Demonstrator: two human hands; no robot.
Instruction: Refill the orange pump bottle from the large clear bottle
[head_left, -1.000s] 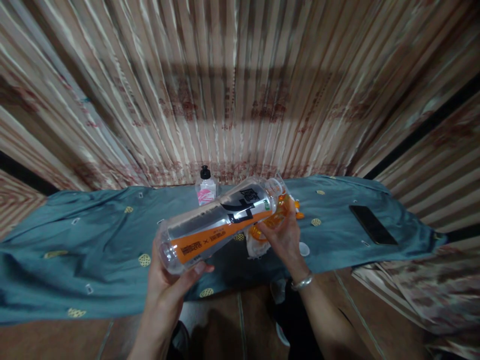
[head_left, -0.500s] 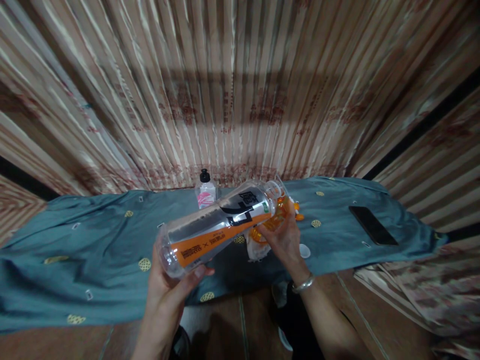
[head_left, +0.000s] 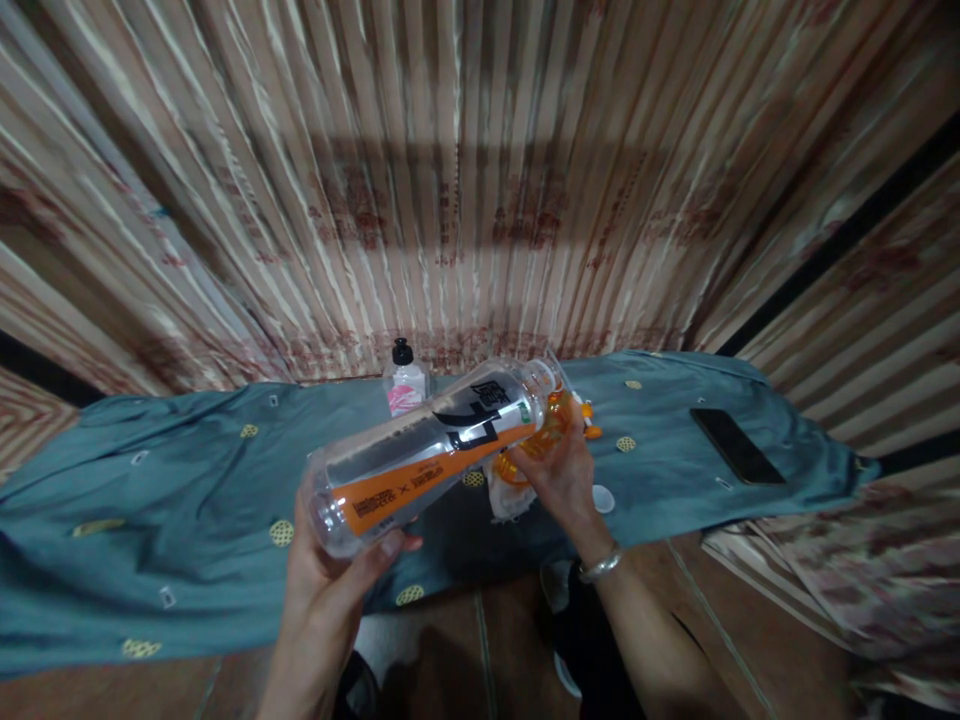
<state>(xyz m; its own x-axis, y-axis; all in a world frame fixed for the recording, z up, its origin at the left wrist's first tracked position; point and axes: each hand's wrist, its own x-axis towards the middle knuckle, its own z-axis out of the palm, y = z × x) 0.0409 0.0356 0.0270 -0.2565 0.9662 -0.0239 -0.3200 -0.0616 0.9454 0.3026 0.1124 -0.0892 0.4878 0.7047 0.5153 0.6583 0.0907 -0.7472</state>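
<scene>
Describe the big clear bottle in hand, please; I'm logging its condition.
The clear plastic bottle looks empty and uncapped, with an orange, black and silver label. It is tilted, base toward the camera, neck up and away. The left hand cups its base; the right hand is at its neck. It hangs above the teal cloth.

Left hand: palm up, fingers curled in a cupping grip. Right hand: raised, fingers closed, forearm angled toward the left hand.

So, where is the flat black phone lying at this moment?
In the head view the flat black phone lies on the right part of the teal cloth, apart from both hands, right of the small white cap.
</scene>
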